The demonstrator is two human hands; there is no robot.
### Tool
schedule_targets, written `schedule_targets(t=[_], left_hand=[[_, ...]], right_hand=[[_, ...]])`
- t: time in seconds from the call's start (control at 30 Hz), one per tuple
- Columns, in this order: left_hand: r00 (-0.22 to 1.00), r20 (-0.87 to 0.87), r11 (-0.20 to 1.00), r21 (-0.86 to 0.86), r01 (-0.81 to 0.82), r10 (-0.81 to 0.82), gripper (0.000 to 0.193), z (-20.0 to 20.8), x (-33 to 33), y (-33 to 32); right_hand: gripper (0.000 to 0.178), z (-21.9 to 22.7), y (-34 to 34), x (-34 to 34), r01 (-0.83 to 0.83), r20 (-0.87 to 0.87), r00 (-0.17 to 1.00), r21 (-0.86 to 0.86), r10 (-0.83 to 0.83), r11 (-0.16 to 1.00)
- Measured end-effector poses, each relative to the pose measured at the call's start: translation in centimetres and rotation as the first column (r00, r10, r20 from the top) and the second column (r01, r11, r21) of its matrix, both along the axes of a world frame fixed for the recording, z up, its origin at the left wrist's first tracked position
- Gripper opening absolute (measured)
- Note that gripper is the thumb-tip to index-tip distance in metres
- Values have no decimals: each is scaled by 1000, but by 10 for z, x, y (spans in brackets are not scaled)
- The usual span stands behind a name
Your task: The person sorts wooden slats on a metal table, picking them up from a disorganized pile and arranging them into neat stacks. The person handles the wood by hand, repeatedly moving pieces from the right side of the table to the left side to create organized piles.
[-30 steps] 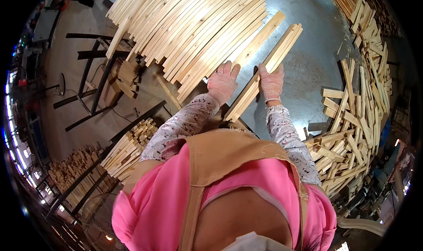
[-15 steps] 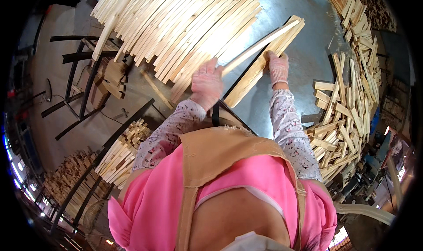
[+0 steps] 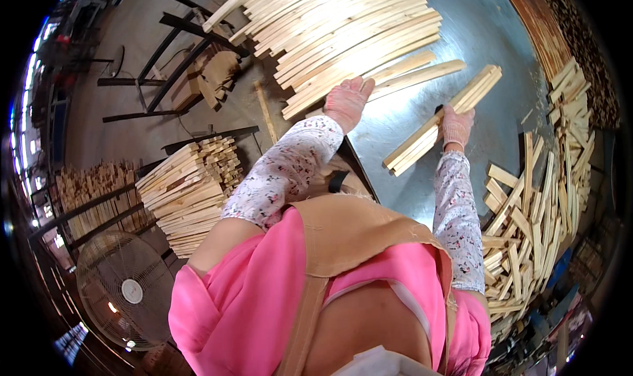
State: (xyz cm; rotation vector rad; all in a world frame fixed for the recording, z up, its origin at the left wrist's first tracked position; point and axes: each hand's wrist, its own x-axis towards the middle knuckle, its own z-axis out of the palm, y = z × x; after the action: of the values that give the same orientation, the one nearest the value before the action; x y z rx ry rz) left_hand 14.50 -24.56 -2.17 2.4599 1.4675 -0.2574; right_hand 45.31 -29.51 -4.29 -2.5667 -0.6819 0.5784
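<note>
My left hand, in a pale knit glove, is closed at the near end of a loose wooden strip; its grip is partly hidden. That strip slants off to the right, apart at its far end from the strip beside it. Beyond lies a broad row of wooden strips, side by side on the metal tabletop. My right hand, gloved as well, grips a small bundle of wooden strips from its right side. The bundle lies slanted at or just above the tabletop.
A loose heap of wooden strips runs along the right side. At left are a stack of strips, a black metal frame and a floor fan. One strip lies beyond the table's left edge.
The strip by my left hand lay across the pieces in my right hand; now it lies apart from them, nearer the row. The view has turned, and the fan shows more fully.
</note>
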Motion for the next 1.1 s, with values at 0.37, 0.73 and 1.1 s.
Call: schedule_targets(t=[0.37,0.73,1.1], left_hand=[[758,606,970,-178,-168,242,67,48,-166,174],[892,429,977,-203,-59,143,77,18,-303,398],[990,-135,993,120,-17,33,79,76,-237,368]], right_hand=[[81,18,27,-111,196,-382,923,392,-35,899],[88,-6,98,-212,31,55,998,29,-32,999],[79,-3,107,-219,26,64,998,41,-29,999]])
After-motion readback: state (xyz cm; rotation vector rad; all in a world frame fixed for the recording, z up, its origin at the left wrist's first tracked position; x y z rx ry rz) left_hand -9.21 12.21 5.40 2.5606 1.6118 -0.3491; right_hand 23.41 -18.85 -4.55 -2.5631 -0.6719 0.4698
